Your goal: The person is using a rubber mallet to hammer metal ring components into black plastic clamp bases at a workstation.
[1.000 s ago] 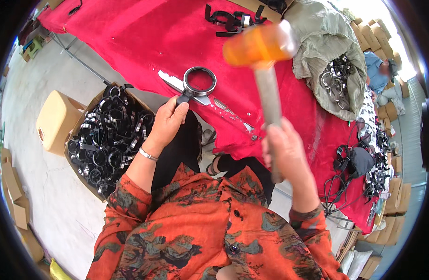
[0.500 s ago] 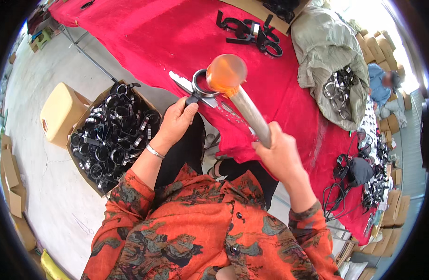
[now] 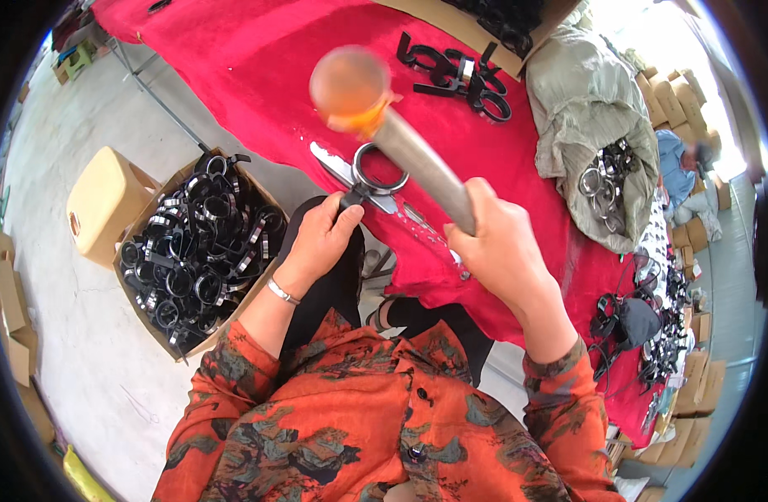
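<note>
Clamped on the ring (image 3: 358, 174), your left hand (image 3: 324, 241) apparently steadies it at the near edge of the worktop (image 3: 501, 155), while your right hand (image 3: 505, 247) grips the mallet (image 3: 419, 167) aloft.

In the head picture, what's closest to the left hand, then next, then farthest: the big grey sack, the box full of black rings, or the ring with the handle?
1. Ring with the handle: gripped by the left hand.
2. Full box: on the left.
3. Big grey sack: upper right.

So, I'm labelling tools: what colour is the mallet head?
The mallet head is orange; the head view shows it best.
</note>
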Demonstrator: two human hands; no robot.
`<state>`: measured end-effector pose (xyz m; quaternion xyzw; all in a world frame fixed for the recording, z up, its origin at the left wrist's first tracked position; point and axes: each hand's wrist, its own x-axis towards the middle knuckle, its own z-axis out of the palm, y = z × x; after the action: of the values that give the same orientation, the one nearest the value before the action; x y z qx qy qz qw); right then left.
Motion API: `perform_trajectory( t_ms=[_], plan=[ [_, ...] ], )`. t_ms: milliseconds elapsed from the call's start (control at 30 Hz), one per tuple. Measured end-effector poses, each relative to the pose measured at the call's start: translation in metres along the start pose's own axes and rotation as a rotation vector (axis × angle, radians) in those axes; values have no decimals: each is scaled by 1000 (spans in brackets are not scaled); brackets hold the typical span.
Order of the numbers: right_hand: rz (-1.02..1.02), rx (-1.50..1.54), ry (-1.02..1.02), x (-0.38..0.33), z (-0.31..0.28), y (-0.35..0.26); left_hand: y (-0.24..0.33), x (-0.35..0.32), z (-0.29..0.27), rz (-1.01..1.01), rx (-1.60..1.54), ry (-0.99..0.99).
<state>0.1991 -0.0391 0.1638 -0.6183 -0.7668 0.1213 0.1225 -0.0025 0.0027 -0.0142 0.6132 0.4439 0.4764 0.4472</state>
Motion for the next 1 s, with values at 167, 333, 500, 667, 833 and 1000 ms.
perform_trajectory(
  t_ms=[167, 333, 500, 667, 833, 1000],
  plan=[
    [100, -118, -72, 6, 26, 25, 3, -1, 3, 8, 42, -18],
    [210, 99, -54, 14, -3, 41, 7, 3, 3, 20, 39, -51],
    [297, 210, 123, -32, 0, 31, 5, -2, -1, 20, 24, -8],
    [564, 443, -178, -49, 10, 40, 14, -10, -9, -65, 63, -44],
    [520, 349, -23, -88, 22, 59, 17, -48, -21, 235, 138, 231],
    [475, 528, -62, -83, 24, 57, -70, -155, -111, -310, 265, 603]
  ],
)
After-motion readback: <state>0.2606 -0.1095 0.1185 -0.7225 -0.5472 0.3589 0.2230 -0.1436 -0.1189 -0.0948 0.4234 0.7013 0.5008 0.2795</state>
